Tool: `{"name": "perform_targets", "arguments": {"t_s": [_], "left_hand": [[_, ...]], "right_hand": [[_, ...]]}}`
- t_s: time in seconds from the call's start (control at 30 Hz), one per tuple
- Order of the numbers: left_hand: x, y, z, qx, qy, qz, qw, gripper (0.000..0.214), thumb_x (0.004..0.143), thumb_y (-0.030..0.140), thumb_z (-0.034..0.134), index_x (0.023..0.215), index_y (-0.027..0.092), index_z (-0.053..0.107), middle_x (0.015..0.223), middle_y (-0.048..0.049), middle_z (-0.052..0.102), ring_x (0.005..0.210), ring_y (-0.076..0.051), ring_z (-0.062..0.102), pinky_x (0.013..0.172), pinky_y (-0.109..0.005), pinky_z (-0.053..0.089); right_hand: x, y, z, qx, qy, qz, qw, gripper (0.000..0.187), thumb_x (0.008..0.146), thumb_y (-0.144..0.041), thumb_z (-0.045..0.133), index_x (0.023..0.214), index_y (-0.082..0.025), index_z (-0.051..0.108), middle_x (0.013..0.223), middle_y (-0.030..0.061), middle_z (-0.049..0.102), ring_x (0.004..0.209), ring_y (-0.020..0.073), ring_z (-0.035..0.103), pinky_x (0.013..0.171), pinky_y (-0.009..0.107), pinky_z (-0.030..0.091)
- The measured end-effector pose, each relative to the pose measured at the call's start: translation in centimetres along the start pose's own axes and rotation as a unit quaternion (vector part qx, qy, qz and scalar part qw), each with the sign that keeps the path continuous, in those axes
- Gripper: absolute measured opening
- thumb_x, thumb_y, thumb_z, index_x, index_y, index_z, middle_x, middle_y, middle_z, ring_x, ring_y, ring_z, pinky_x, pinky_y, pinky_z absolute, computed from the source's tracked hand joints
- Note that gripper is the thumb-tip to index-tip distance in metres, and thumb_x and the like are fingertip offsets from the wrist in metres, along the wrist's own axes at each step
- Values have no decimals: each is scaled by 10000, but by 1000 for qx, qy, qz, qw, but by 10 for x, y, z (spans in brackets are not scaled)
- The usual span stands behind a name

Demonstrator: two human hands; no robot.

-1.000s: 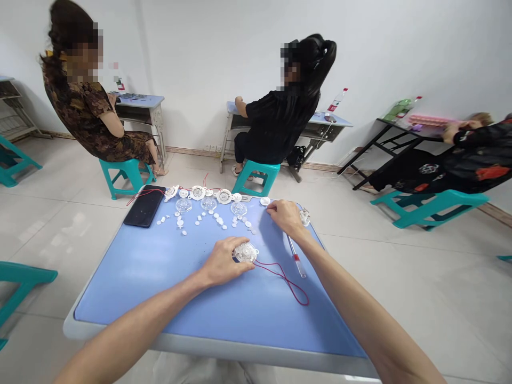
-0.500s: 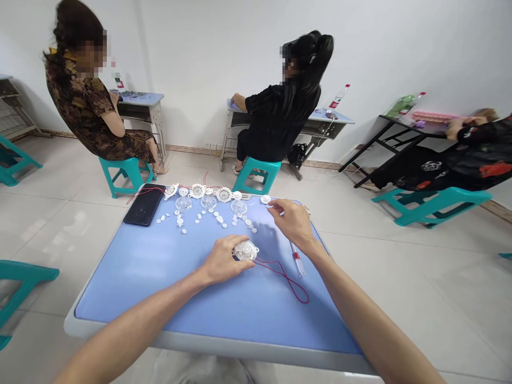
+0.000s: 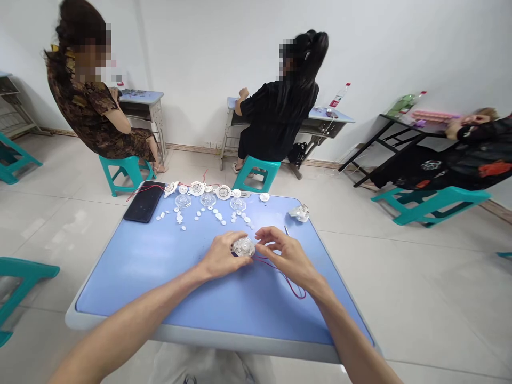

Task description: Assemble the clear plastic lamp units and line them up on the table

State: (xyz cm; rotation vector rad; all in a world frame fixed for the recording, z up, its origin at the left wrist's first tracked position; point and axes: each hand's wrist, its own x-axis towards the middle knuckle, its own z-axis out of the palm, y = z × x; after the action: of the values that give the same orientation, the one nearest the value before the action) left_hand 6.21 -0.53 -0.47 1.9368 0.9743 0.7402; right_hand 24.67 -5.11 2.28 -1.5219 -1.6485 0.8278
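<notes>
Holding the disc (image 3: 243,247) in our left hand (image 3: 219,257), right hand (image 3: 286,256) pinched beside it, we could snag its wire (image 3: 296,292).

Blue table (image 3: 160,288) as landmark.
- Far-left corner: black phone (image 3: 144,201), flat, screen dark.
- Far edge: row of round white parts (image 3: 198,189), red leads trailing.
- Just nearer than row: small white caps (image 3: 218,216), scattered.
- Right edge: loose clear piece (image 3: 300,212).
- Beyond far edge: teal stools (image 3: 256,173), two seated people, backs turned.
</notes>
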Motion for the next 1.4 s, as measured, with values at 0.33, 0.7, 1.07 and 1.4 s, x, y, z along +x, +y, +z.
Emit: {"name": "perform_targets", "arguments": {"t_s": [0.33, 0.7, 1.07, 1.4], "left_hand": [[1, -5, 0, 17, -16, 16, 1000, 652, 682, 315, 804, 1275, 152, 589, 1249, -109, 648, 1148, -284, 609, 1030, -402, 450], [0, -6, -10, 24, -56, 74, 995, 547, 699, 140, 640, 1243, 165, 585, 1168, -86, 654, 1000, -235, 631, 908, -353, 493], [-1, -5, -11, -39, -47, 72, 996, 539, 702, 134, 599, 1241, 139, 583, 1072, -70, 644, 752, -137, 575, 719, -277, 493], [-4, 2, -11, -39, -36, 33, 998, 399, 650, 221, 730, 1034, 156, 644, 870, -1, 610, 682, -120, 513, 646, -255, 439]], "right_hand": [[4, 5, 11, 22, -25, 57, 998, 289, 782, -413, 614, 971, -194, 621, 938, 55, 639, 790, 172, 621, 691, 327, 571], [8, 10, 8, 59, -52, 53, 995, 288, 793, -398, 598, 995, -198, 645, 929, 48, 669, 786, 168, 629, 728, 321, 544], [12, 17, 8, 25, -56, 9, 998, 262, 836, -357, 541, 1034, -222, 648, 941, 47, 660, 873, 193, 628, 734, 332, 520], [-5, 7, -15, -119, -73, -83, 987, 354, 854, -358, 601, 1199, -280, 572, 1195, 58, 609, 1106, 235, 564, 957, 416, 463]]}}
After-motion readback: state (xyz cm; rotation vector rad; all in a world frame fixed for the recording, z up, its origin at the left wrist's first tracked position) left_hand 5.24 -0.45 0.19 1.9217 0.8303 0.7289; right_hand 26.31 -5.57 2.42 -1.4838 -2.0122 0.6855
